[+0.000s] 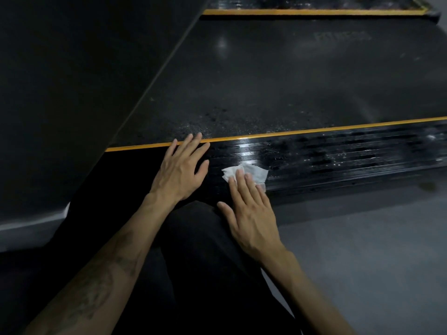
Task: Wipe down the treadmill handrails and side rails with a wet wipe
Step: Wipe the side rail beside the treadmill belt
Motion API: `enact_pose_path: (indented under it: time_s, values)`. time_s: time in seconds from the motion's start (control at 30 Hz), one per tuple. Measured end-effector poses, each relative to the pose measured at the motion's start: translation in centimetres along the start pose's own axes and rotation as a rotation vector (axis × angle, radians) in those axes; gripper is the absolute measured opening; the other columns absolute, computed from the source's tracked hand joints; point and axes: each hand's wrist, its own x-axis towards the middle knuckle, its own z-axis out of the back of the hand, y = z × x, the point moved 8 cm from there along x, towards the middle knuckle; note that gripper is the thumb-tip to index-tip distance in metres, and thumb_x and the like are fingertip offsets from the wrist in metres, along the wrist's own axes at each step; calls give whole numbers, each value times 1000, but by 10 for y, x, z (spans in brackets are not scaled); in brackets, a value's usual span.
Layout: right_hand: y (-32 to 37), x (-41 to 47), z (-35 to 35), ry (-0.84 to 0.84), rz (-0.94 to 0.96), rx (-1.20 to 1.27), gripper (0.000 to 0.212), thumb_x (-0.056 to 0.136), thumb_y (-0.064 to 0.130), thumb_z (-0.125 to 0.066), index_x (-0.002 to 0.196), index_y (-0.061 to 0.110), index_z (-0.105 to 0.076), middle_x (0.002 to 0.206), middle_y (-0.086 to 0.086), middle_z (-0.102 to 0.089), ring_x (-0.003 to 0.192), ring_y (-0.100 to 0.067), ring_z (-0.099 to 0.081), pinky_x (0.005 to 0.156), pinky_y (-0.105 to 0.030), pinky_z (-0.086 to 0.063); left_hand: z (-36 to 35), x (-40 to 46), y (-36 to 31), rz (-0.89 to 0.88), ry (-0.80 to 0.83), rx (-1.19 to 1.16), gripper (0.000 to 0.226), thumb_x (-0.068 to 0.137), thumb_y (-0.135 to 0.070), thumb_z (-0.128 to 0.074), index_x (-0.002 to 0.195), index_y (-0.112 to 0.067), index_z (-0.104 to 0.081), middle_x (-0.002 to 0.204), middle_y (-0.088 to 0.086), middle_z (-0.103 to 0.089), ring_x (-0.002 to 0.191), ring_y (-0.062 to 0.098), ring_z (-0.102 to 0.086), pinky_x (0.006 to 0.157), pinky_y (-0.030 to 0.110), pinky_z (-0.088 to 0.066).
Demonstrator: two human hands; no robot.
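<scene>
Hands flat, left hand [182, 170] spread at rail edge, right hand [251, 211] pressing wipe [254, 174] on side rail [338, 155]

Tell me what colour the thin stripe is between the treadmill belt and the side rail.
Yellow-orange stripe, seen in the head view.

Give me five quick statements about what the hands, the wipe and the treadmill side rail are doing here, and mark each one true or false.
1. The right hand presses the wet wipe flat on the ribbed side rail. True.
2. The left hand holds a second wipe. False: it rests on the rail with fingers spread, holding nothing.
3. A yellow stripe runs between the side rail and the treadmill belt. True.
4. The wipe is blue. False: it is white.
5. The wipe lies on the belt. False: it lies on the side rail, on the near side of the stripe.
</scene>
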Motion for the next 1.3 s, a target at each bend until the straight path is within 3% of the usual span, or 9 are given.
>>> enact_pose_path:
  time_s: [0.13, 0.2, 0.4, 0.6, 0.7, 0.8, 1.03, 1.17, 1.3]
  values:
    - [4, 14, 1, 49, 51, 61, 79, 103, 63, -1, 159, 18, -34, 168, -1, -20, 156, -15, -10, 125, -31, 0, -1, -2, -4, -47, 12, 8, 60, 101, -44, -30, 152, -17, -48, 166, 4, -32, 154, 20, -27, 127, 46, -15]
    - [-4, 15, 2, 45, 40, 54, 75, 104, 62, -6, 160, 20, -33, 169, 0, -17, 156, -14, -8, 126, -33, -2, -1, -2, -5, -56, 18, -2, 59, 102, -44, -32, 151, -18, -49, 165, 3, -34, 154, 19, -28, 127, 44, -15]
    - [3, 2, 3, 14, 38, 33, 73, 107, 58, -10, 155, 13, -42, 165, -6, -31, 155, -22, -21, 125, -35, -7, 2, 2, -3, -24, 22, -37, 58, 98, -44, -36, 144, -17, -57, 158, 5, -45, 149, 23, -37, 124, 46, -22]
    - [-12, 4, 2, 0, -4, 26, 69, 108, 55, -16, 157, 13, -37, 167, -7, -26, 156, -21, -18, 125, -40, -12, 7, 22, -9, -68, 27, -35, 41, 95, -32, -56, 128, -9, -65, 131, 7, -60, 125, 29, -57, 121, 48, -28]
    - [-23, -9, 2, -49, -78, 29, 68, 108, 53, -19, 159, 11, -34, 168, -9, -23, 157, -22, -17, 125, -41, -14, 5, 30, -20, -111, 24, -58, 41, 99, -27, -60, 137, -10, -60, 144, 7, -54, 137, 26, -49, 124, 45, -22]
    - [-19, -4, 4, -30, -14, 52, 69, 108, 56, -16, 157, 14, -38, 167, -5, -25, 156, -20, -17, 126, -37, -10, -5, 44, -37, -147, 44, -88, 46, 102, -29, -57, 144, -11, -55, 157, 9, -45, 147, 26, -38, 126, 44, -17]
    - [-53, -5, 7, -51, -87, 20, 66, 109, 53, -19, 158, 13, -36, 167, -5, -25, 156, -19, -18, 126, -37, -12, -26, 69, -51, -108, 93, -137, 51, 108, -36, -44, 153, -13, -44, 166, 5, -30, 156, 20, -20, 128, 42, -5]
    - [-58, 1, 12, 1, -46, 86, 70, 107, 57, -8, 158, 18, -36, 168, 2, -22, 157, -14, -13, 128, -38, -12, -30, 56, -54, -94, 78, -135, 57, 105, -41, -34, 153, -11, -45, 163, 5, -37, 155, 18, -25, 129, 44, -5]
    - [-72, -1, 15, -55, -65, 43, 65, 109, 52, -16, 158, 15, -35, 168, -2, -24, 156, -17, -17, 126, -41, -18, -25, 51, -50, -73, 26, -108, 57, 102, -42, -32, 147, -12, -53, 158, 8, -45, 151, 22, -33, 128, 46, -11]
